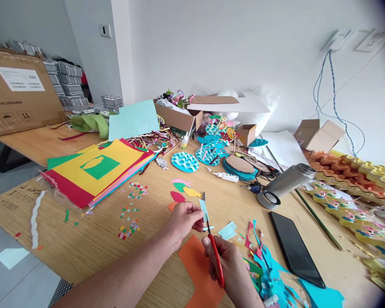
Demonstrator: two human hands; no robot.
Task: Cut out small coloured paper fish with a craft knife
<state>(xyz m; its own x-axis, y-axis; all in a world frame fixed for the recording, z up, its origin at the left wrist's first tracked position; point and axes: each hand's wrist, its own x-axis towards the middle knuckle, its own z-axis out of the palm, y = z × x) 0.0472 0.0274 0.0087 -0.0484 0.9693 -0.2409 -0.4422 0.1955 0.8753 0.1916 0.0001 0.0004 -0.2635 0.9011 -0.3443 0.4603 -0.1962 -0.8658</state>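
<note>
My left hand [188, 220] pinches a small strip of light blue paper [203, 209] above the table. In my right hand [227, 261] are red-handled scissors [216, 256], their blades pointing away from me and lying against the strip. A small cut piece of pale blue paper [208, 228] lies by the blades. Just beyond my left hand are paper fish: a yellow one [192, 192], a red one [177, 196], a green one and a pink one; an orange one is partly hidden by the hand. An orange paper sheet [199, 269] lies under my hands.
Colored sheets [83, 175] are stacked at left, near small paper dots [128, 229]. A phone [297, 248], a steel flask [288, 184] and blue paper scraps [272, 273] lie at right. Behind stand a glue bottle [226, 176], blue wavy discs [185, 161] and a cardboard box [176, 119].
</note>
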